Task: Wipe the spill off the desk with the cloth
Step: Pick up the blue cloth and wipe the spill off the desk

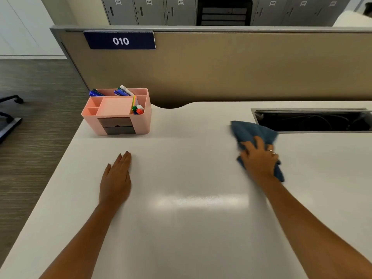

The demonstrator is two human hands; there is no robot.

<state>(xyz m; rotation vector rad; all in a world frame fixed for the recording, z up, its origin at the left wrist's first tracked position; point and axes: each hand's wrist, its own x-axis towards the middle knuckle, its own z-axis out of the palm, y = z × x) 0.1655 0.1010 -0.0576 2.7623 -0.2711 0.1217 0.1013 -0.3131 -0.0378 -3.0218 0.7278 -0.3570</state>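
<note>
A blue cloth (251, 130) lies bunched on the white desk (191, 178), right of centre, just in front of the cable opening. My right hand (259, 158) presses down on the cloth with fingers spread over it, and the cloth looks blurred from motion. My left hand (116, 178) rests flat on the desk at the left, palm down, fingers together, holding nothing. No spill shows on the desk surface; only a pale light reflection lies in the middle.
A pink desk organiser (118, 111) with pens and small drawers stands at the back left corner. An open cable tray (314, 119) is sunk into the desk at the back right. A tan partition (241, 67) labelled 010 closes the far side. The desk's left edge drops to the floor.
</note>
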